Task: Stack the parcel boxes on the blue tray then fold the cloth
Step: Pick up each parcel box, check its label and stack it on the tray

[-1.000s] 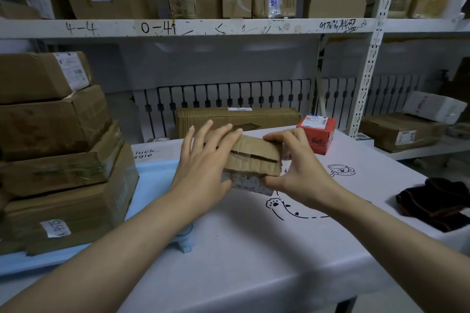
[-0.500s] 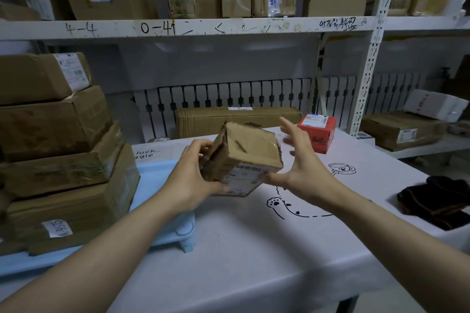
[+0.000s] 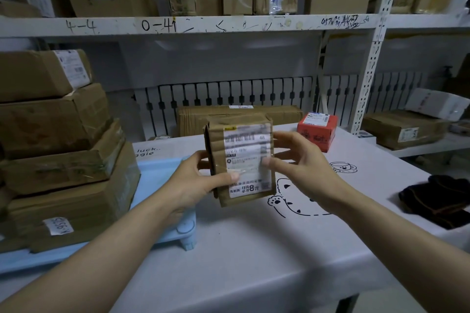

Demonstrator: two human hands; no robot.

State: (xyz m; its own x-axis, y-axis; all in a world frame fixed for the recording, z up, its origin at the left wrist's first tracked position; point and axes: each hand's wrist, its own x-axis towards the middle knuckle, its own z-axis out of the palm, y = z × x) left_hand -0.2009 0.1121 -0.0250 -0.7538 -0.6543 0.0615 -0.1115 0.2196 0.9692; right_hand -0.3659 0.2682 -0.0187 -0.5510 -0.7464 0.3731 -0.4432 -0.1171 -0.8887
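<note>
A small brown parcel box (image 3: 244,129) is held upright above the table, its white shipping label facing me. My left hand (image 3: 195,183) grips its left side with the thumb across the label. My right hand (image 3: 302,160) holds the right edge, thumb on the label. The blue tray (image 3: 162,173) at the left carries a stack of several brown boxes (image 3: 58,150). A red box (image 3: 318,132) and a long flat brown box (image 3: 239,115) rest at the table's back. The dark cloth (image 3: 437,201) lies crumpled at the right edge.
The table has a white cover (image 3: 254,249) with cartoon drawings. White metal shelving (image 3: 203,25) behind and to the right holds more cartons. A shelf upright (image 3: 368,71) stands just past the red box.
The small box was lifted off the table and turned up until its label faces me. Both hands shifted from its top to its sides.
</note>
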